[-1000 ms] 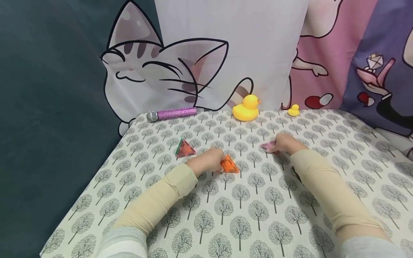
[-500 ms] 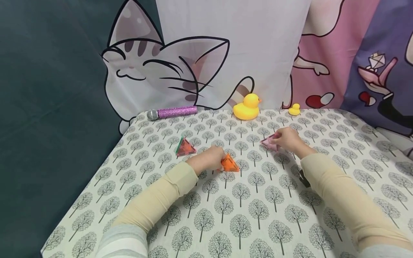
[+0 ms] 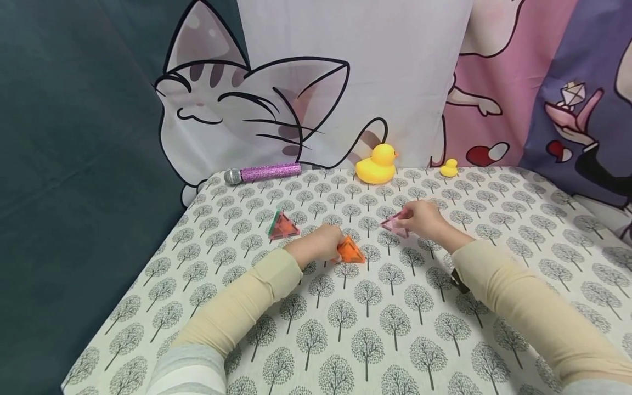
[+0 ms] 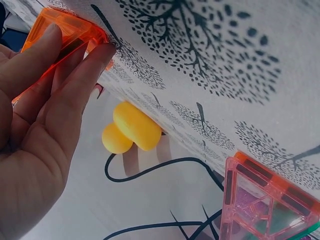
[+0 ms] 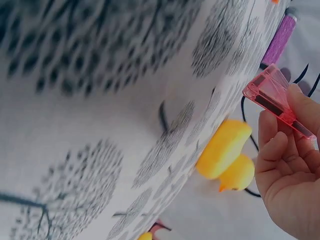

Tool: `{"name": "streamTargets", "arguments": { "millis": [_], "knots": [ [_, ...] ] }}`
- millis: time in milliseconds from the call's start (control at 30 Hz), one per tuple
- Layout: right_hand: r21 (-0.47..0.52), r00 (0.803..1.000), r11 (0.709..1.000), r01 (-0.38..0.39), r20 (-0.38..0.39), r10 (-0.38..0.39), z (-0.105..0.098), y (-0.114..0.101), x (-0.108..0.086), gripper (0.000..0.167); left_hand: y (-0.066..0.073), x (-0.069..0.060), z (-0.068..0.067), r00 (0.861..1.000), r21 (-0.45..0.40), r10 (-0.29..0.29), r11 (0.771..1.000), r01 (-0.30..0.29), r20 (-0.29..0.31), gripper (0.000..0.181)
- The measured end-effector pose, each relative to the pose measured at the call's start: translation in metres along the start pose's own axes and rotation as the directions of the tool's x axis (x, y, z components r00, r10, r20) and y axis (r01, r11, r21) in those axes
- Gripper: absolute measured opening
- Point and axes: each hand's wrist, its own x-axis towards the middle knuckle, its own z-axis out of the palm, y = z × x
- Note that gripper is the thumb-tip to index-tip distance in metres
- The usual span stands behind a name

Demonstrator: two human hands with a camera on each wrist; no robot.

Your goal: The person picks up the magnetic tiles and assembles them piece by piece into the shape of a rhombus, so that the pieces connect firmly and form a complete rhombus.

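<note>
In the head view my left hand point(image 3: 321, 242) grips orange triangular magnetic tiles point(image 3: 351, 251) standing on the cloth. The left wrist view shows the thumb along one face of the orange tiles point(image 4: 70, 30) and fingers on the other side. My right hand point(image 3: 425, 219) pinches a pink triangular magnetic tile point(image 3: 394, 224) by one side, to the right of the orange tiles and apart from them. The right wrist view shows this pink tile point(image 5: 272, 97) between thumb and fingers. Farther left stands a small pyramid point(image 3: 283, 226) of pink, orange and green tiles.
A purple glitter microphone point(image 3: 266, 173) lies at the back left of the tree-patterned tablecloth point(image 3: 367, 334). Along the back edge sit a large yellow duck point(image 3: 377, 165) and a small yellow duck point(image 3: 449, 168). Behind them hangs a cartoon cat curtain point(image 3: 316, 104).
My right hand has moved left toward the orange tiles, bringing the pink tile with it, and more of the tile's face shows. My left hand and the orange tiles have stayed in place.
</note>
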Motion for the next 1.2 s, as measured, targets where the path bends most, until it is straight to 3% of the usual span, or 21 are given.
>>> {"name": "streamTargets", "arguments": {
  "millis": [367, 467, 833, 1200],
  "knots": [
    [0.059, 1.0, 0.998, 0.02, 0.008, -0.02, 0.015, -0.017, -0.004, 0.015, -0.001, 0.0, 0.002, 1.0, -0.022, -0.013, 1.0, 0.014, 0.002, 0.006],
    [0.074, 0.999, 0.997, 0.001, 0.04, -0.004, 0.019, -0.02, -0.004, 0.015, -0.001, 0.001, 0.002, 1.0, -0.012, -0.012, 1.0, 0.012, -0.001, 0.006],
    [0.026, 0.997, 0.998, 0.065, 0.033, -0.066, 0.029, -0.034, -0.006, 0.016, -0.001, 0.001, 0.0, 1.0, 0.019, -0.014, 1.0, 0.015, -0.018, 0.01],
    [0.027, 0.998, 0.999, 0.025, 0.057, -0.026, 0.037, -0.043, -0.005, 0.016, 0.0, -0.001, 0.001, 1.0, -0.021, -0.018, 1.0, 0.017, -0.014, 0.009]
  ]
}}
